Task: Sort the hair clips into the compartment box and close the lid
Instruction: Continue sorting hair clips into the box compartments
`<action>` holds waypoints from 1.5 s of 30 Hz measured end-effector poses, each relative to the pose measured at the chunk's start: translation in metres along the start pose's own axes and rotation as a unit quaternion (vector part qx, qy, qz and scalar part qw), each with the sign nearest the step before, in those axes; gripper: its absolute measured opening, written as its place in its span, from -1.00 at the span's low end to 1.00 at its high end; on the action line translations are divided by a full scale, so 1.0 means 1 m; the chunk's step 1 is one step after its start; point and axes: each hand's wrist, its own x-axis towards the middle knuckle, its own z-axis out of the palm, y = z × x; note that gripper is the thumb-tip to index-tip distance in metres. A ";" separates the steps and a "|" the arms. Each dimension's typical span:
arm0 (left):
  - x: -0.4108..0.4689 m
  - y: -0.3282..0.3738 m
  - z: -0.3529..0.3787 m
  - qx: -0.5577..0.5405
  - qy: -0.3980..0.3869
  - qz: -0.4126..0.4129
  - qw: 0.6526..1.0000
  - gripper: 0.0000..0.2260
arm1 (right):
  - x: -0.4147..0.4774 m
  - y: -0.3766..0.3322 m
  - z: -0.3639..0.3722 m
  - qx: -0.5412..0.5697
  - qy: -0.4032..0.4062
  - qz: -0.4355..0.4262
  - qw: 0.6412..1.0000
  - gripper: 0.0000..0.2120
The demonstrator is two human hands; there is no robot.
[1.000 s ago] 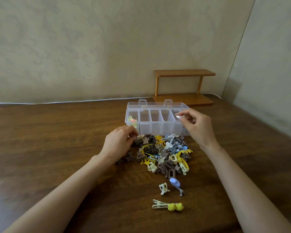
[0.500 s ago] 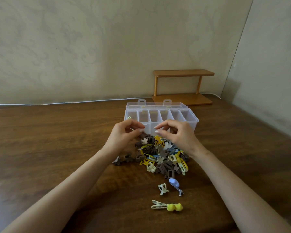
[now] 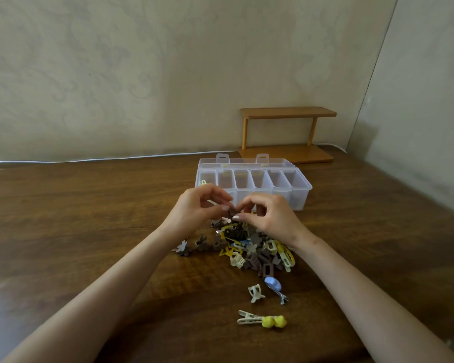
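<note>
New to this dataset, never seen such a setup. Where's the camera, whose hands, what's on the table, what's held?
No robot: a person's bare hands, filmed by one wide-angle camera worn on their head, looking down. On the table lies a pile of hair clips, and behind it a clear compartment box with its lid open. The left hand and right hand together pinch a small brown clip above the pile. A wooden shelf stands by the wall.

Dark wood table: clear compartment box, lid open, far side. Hair clip pile just in front. Strays nearer: cream claw clip, blue clip, yellow-ball clip. Wooden rack back right, white cable along far edge.
</note>
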 end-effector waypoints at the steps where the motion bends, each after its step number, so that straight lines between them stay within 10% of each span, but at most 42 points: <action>1: 0.000 0.000 -0.002 0.023 -0.005 0.001 1.000 -0.86 | 0.000 0.000 0.001 -0.024 -0.001 -0.007 1.000 -0.89; 15: 0.001 -0.005 -0.029 0.409 -0.275 -0.094 0.865 -0.64 | 0.000 0.001 0.003 -0.120 -0.026 -0.024 0.992 -0.89; 45: 0.001 0.008 -0.014 0.119 -0.134 -0.024 0.983 -0.80 | -0.001 -0.006 0.002 0.048 -0.023 -0.043 0.998 -0.73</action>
